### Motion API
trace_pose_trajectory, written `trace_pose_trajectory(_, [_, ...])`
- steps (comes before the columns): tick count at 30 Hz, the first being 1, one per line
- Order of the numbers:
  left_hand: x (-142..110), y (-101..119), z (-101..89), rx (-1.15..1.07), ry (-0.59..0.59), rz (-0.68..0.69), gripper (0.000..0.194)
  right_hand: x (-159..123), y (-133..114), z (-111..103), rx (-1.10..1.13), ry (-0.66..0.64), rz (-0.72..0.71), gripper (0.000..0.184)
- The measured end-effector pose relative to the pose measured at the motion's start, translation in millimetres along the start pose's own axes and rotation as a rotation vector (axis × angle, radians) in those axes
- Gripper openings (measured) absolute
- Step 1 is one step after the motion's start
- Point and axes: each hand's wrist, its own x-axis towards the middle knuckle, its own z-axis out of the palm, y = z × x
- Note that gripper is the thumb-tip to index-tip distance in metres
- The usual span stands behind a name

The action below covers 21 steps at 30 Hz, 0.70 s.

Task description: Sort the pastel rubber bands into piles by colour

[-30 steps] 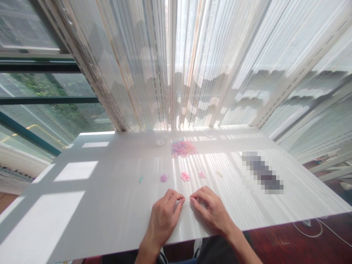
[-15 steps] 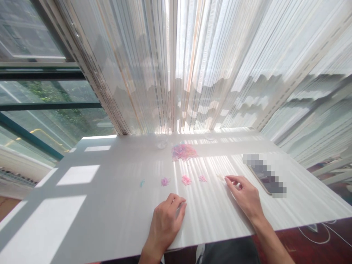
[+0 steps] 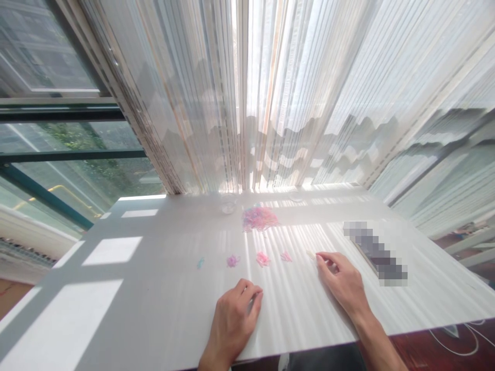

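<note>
My right hand [image 3: 342, 278] rests on the white table [image 3: 162, 288], thumb and forefinger pinched together at the edge of a few pale yellow slivers [image 3: 310, 254]. What lies between those fingertips is too small to make out. My left hand [image 3: 235, 317] lies nearer the front edge, its fingers curled and thumb close to the forefinger; anything in them is hidden. Beyond the hands runs a row of small piles: blue-green pieces [image 3: 200, 263], purple pieces [image 3: 232, 260], deeper pink pieces [image 3: 262, 258] and light pink pieces [image 3: 286, 256]. Behind the row sits a larger mixed heap [image 3: 260, 218] of pink, purple and blue pieces.
A clear round container [image 3: 228, 206] stands left of the heap, and a clear round lid-like disc [image 3: 296, 197] lies at the back. To the right is a phone-like slab [image 3: 375, 250], blurred out. Sheer striped curtains [image 3: 263, 93] hang behind the table.
The whole view has shifted slightly, with the scene sitting a little lower. Both hands keep nearly the same pose, and the pale yellow slivers show more clearly beside my right fingertips.
</note>
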Motion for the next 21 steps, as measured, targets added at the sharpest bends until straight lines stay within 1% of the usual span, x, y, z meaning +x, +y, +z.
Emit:
trace_pose_trajectory(3, [0.5,-0.5,0.5,-0.007,0.001,-0.002,0.019,0.3,-6.8,0.1,0.009,0.012,-0.035,0.043])
trace_pose_trajectory(5, [1.0,-0.6,0.6,-0.018,-0.003,-0.005,0.02,4.3,-16.0,1.0,0.042,-0.03,-0.079,0.04])
trace_pose_trajectory(8, [2.2,1.4,-3.3,-0.068,-0.052,-0.05,0.018,20.7,-34.1,2.9,0.103,-0.149,-0.15,0.035])
trace_pose_trajectory(10, [4.1,3.4,-9.6,-0.126,-0.126,-0.103,0.016,39.7,-44.5,4.7,0.14,-0.244,-0.168,0.033])
trace_pose_trajectory(12, [8.1,4.6,-18.4,-0.192,-0.22,-0.131,0.014,63.9,-49.8,7.1,0.17,-0.339,-0.158,0.034])
trace_pose_trajectory(14, [16.2,3.9,-28.9,-0.234,-0.294,-0.113,0.013,89.8,-48.7,10.0,0.173,-0.459,-0.131,0.035])
trace_pose_trajectory(17, [38.9,-0.8,-45.4,-0.197,-0.336,-0.039,0.015,121.5,-36.4,15.8,0.193,-0.523,-0.132,0.034])
trace_pose_trajectory(19, [61.4,-5.6,-55.1,-0.098,-0.336,0.002,0.017,132.5,-24.5,21.4,0.2,-0.518,-0.111,0.036])
trace_pose_trajectory(21, [88.0,-11.2,-61.9,0.014,-0.347,0.019,0.019,134.7,-13.0,28.7,0.203,-0.465,-0.079,0.043])
